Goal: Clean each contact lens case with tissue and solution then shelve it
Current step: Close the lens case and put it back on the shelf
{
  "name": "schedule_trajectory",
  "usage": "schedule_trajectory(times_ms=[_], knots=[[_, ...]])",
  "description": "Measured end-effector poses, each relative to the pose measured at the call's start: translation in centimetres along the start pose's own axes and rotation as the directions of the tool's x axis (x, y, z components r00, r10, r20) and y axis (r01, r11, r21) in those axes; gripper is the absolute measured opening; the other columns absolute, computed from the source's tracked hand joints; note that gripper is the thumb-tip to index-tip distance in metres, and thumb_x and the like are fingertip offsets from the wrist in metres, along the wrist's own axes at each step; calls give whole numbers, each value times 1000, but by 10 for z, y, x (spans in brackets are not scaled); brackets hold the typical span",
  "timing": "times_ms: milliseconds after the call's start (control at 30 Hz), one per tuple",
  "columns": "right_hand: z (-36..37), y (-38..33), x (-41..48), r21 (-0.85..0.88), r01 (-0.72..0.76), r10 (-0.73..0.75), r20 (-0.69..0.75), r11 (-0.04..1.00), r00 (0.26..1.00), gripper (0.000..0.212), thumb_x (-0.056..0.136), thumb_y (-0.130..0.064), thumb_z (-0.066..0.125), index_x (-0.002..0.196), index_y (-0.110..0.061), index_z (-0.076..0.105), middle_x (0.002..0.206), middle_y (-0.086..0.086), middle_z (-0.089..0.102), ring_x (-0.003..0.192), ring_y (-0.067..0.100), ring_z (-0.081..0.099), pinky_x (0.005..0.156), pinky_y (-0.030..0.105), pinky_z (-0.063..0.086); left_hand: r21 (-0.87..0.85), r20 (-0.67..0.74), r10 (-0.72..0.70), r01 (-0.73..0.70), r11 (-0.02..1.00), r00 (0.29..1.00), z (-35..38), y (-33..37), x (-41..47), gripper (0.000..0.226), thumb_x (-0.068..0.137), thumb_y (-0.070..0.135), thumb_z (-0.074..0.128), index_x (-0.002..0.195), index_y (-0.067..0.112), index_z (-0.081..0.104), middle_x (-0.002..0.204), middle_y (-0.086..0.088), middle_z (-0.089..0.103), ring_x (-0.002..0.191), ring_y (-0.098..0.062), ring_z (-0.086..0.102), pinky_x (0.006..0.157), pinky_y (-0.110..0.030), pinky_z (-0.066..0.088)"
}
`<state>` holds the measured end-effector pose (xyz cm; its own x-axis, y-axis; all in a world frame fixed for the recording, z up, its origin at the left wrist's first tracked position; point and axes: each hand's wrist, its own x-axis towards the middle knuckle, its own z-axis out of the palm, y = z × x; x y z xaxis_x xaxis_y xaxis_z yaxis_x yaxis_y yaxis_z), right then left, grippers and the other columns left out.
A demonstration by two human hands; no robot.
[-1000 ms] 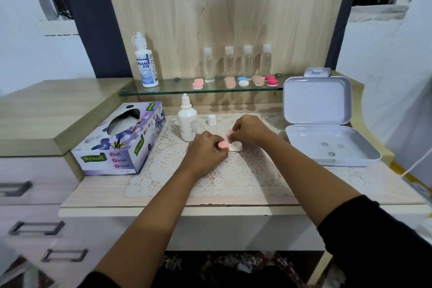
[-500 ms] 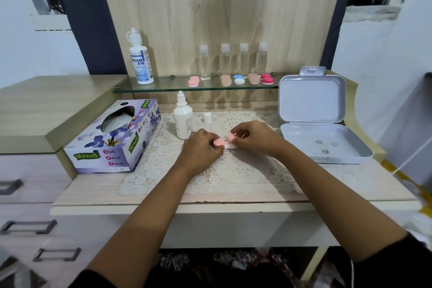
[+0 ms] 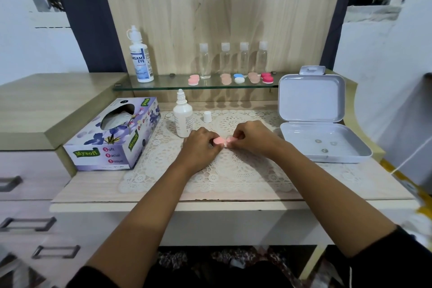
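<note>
The small pink double-cup contact lens case (image 3: 222, 141) sits on the white lace doily (image 3: 233, 170) at the middle of the desk, its long axis running left to right, directly between the two hands. The left hand (image 3: 201, 147) pinches the left cap and the right hand (image 3: 252, 135) pinches the right cap — both closed on the case, one at each end, so neither is nearer. The likely step is twisting the caps on or off; which, I cannot tell.

The glass shelf (image 3: 163, 85) with four other lens cases lies straight beyond the hands on the far side, so shelving would mean a forward reach past the small white dropper bottle (image 3: 183, 117) and its loose white cap (image 3: 207, 116).

Against a second ago, the right hand has dropped lower over its cap, and a white part then visible under the right fingers is now covered. The purple tissue box (image 3: 112, 138) at near left and the open grey plastic box (image 3: 322, 128) on the right have not moved.
</note>
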<state>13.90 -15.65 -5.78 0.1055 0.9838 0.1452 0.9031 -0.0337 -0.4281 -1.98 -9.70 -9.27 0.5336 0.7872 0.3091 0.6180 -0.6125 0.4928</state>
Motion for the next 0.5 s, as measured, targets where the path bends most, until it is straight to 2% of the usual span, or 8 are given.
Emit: schedule_trajectory(times_ms=[167,233,333,400,500], knots=[[0,0,0,-36,-27,27,3,999,1000,42,72,-45,75,91,-9,63,89,3,62,80,16,53,63,25,41,8,-1,8,-8,1000,1000,-1,1,1,28,88,33,59,112,19,66,108,-4,58,107,-24,47,95,-41,39],[-4,1,-1,-69,-18,20,27,997,999,45,77,-44,71,105,-9,63,99,3,63,86,15,53,66,23,38,5,-4,10,-10,1000,1000,0,0,1,28,89,33,59,112,19,66,108,-4,58,107,-24,47,95,-42,39],[-11,0,-2,-78,38,-29,108,996,994,47,88,-33,61,131,-17,51,122,2,61,99,12,54,80,19,34,1,-2,6,-6,1000,1000,0,1,0,28,89,32,59,112,18,66,109,-5,58,108,-24,47,95,-40,39],[-13,-2,-2,-46,83,-76,132,995,988,40,90,-29,60,128,-21,56,125,-1,61,99,7,52,84,18,34,0,0,6,-6,1000,1000,0,1,0,27,89,32,59,111,19,66,109,-5,58,108,-25,47,95,-41,38],[-11,-1,-1,-44,105,-100,107,993,989,29,88,-27,62,115,-18,66,116,-2,66,92,5,52,78,16,35,-4,-3,5,-5,1000,1000,0,1,0,27,89,33,59,111,19,66,109,-4,58,108,-24,47,95,-41,39]])
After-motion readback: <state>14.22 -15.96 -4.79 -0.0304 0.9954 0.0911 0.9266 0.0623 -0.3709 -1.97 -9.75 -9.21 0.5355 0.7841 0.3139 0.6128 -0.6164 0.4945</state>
